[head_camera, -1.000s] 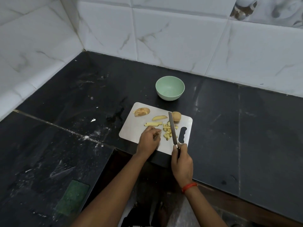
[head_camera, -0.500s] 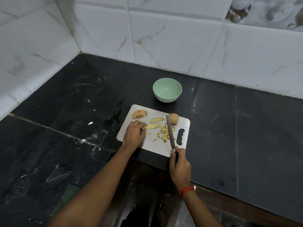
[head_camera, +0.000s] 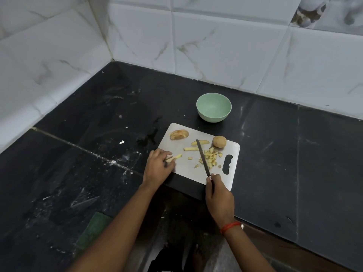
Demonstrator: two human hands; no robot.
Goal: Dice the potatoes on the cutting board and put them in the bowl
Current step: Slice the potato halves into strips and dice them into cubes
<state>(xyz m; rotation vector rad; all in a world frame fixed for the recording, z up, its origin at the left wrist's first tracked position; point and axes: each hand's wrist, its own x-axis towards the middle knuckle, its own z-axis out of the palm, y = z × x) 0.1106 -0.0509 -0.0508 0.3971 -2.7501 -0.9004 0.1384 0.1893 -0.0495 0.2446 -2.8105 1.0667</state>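
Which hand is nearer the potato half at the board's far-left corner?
Left. The left hand is this side of the potato half; the right hand, gripping the knife, farther right.

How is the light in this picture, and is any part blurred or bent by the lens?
Head view: dim, even light, no hard shadows on the cutting board; head view: the left hand looks slightly smeared, the knife and bowl fairly crisp; head view: the wall tile joints bow slightly, wide-angle distortion; pale sheen on the black counter.
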